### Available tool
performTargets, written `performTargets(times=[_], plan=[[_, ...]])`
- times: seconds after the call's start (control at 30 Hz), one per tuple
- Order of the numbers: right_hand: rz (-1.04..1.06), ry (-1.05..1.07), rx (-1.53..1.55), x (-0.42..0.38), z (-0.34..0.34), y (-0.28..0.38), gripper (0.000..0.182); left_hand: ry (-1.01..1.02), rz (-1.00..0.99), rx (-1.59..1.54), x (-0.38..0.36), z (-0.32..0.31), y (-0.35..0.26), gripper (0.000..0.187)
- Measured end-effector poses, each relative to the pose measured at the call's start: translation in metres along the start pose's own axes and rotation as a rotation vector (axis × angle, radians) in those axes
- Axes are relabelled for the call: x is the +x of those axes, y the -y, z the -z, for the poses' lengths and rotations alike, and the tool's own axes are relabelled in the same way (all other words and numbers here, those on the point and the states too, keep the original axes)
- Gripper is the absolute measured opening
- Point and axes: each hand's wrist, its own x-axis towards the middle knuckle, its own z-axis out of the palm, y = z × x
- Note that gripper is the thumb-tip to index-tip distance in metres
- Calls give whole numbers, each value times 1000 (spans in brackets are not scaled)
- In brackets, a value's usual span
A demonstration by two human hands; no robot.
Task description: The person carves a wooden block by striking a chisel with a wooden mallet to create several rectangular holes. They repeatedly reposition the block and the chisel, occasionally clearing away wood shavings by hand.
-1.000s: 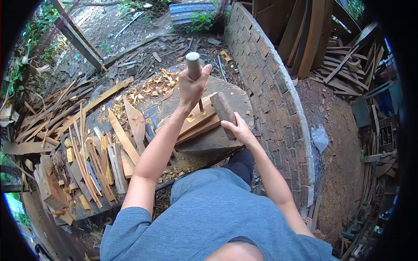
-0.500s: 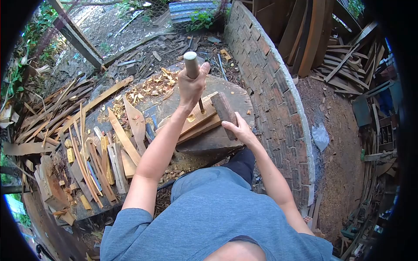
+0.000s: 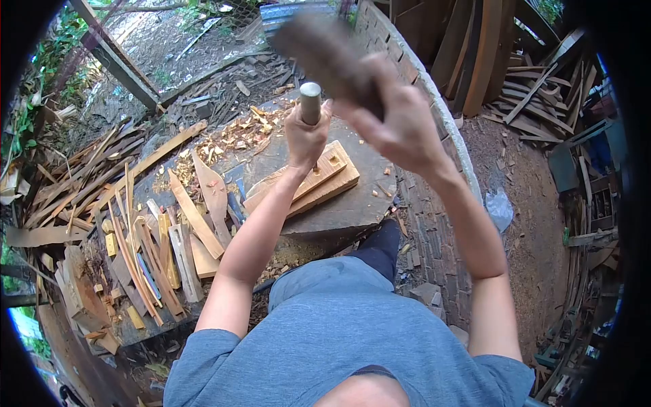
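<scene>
My left hand (image 3: 306, 141) is wrapped round the upright handle of a chisel-like tool (image 3: 310, 102), whose pale round end points up. Its lower end is mostly hidden behind my wrist, at the wooden workpiece. That light brown workpiece (image 3: 325, 184) has small rectangular holes and lies on a round chopping block (image 3: 366, 203). My right hand (image 3: 403, 122) grips a dark wooden mallet (image 3: 325, 57), raised high and blurred by motion, above and to the right of the tool's end.
Wood chips (image 3: 230, 139) lie behind the block. Shaped boards and strips (image 3: 196, 210) cover the left side. A low brick wall (image 3: 434, 230) runs along the right, with a plastic bag (image 3: 499, 210) beyond it. Curved timber (image 3: 478, 61) leans at the back right.
My right hand has lifted the mallet from beside the workpiece up and forward, uncovering the workpiece's right end. My left hand and the tool have shifted slightly right.
</scene>
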Motion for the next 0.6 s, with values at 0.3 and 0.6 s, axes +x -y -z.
performTargets(times=[0.3, 0.6], plan=[[145, 5, 60, 20, 18, 20, 53, 47, -19, 116, -7, 3, -1, 18], [-177, -50, 549, -17, -48, -53, 66, -200, 69, -172, -18, 22, -1, 30]])
